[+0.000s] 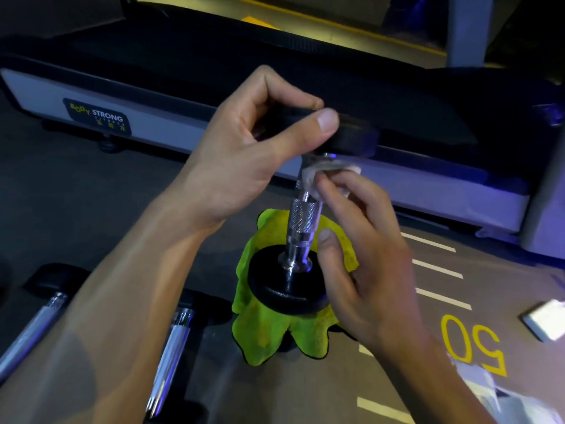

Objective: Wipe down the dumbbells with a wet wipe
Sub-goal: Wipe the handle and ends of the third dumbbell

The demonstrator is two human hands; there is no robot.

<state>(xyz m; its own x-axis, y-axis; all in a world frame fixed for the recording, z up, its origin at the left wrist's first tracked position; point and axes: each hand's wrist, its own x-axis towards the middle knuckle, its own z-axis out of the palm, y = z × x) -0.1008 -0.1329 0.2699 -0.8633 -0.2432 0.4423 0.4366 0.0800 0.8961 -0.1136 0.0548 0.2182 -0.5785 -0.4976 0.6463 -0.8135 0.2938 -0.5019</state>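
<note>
Standing upright on its lower plate, a dumbbell (pixel 301 228) occupies the middle of the view, resting on a yellow-green cloth (pixel 269 328) spread on the floor (pixel 189 185). The left hand (pixel 244 154), reaching in from seven o'clock, grasps the rim of the dumbbell's black upper plate between thumb and curled fingers, steadying it. The right hand (pixel 363 270), coming from five o'clock, pinches a crumpled white wet wipe (pixel 321 171) against the top of the chrome handle, just under the upper plate; its thumb lies lower, beside the knurled part of the handle. The wipe wraps partly round the bar at about one o'clock from the dumbbell's lower plate.

At eight o'clock from the cloth, two more dumbbells (pixel 171 359) lie on their sides on the floor, chrome handles pointing toward the camera, black ends near the cloth. Across twelve o'clock runs the long base of a treadmill (pixel 171 127), grey-sided with a dark deck and a "Body Strong" label at ten o'clock. At four o'clock the floor carries white dash marks and a yellow number 50 (pixel 472 344). A small bright rectangular thing (pixel 544 322) lies at three o'clock; too blurred to tell what it is.
</note>
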